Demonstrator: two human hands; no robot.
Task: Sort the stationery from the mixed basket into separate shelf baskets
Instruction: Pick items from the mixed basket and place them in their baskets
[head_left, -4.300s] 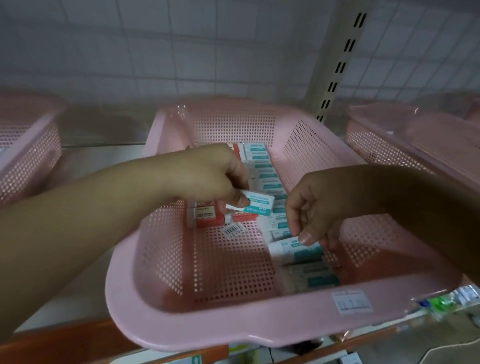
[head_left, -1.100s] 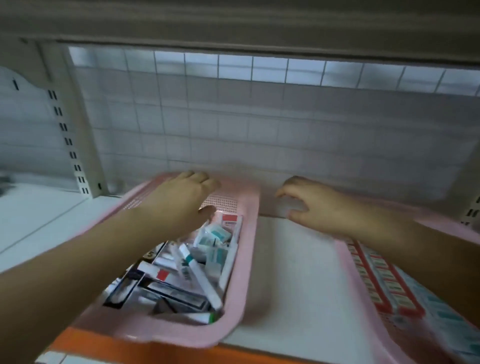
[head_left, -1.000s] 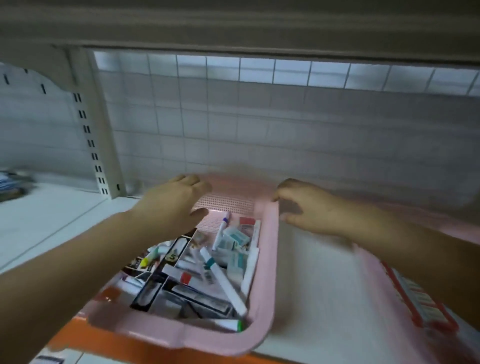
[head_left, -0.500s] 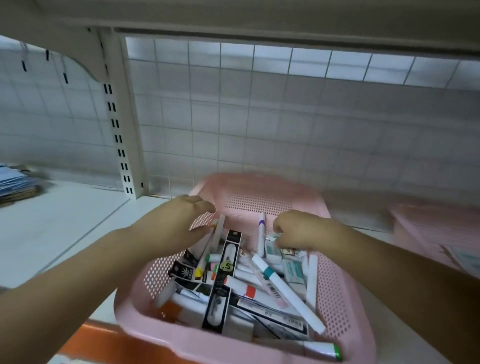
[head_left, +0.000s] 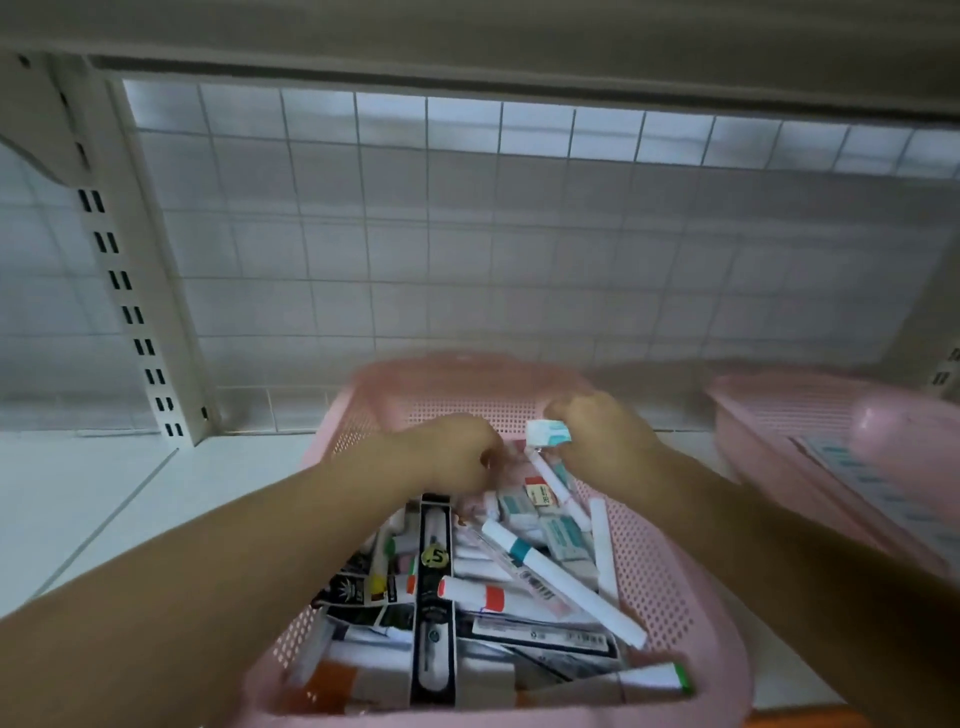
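Note:
The pink mixed basket (head_left: 670, 587) stands on the white shelf, full of markers, black packs and small white-and-teal erasers. My right hand (head_left: 602, 436) is over its far end and pinches a white-and-teal eraser (head_left: 548, 432), lifted above the pile. My left hand (head_left: 452, 457) reaches into the far middle of the basket with its fingers curled down among the items; blur hides whether it holds anything. A white marker with a teal band (head_left: 550, 571) lies across the pile.
A second pink basket (head_left: 810, 415) with rows of erasers stands to the right, blurred. A slotted shelf upright (head_left: 130, 291) rises at the left, a tiled wall behind. An upper shelf overhangs the top. White shelf surface (head_left: 104, 493) lies left of the basket.
The view has swung from the eraser basket to the mixed basket. Both hands moved in over its far end, and my right hand has picked up a white-and-teal eraser.

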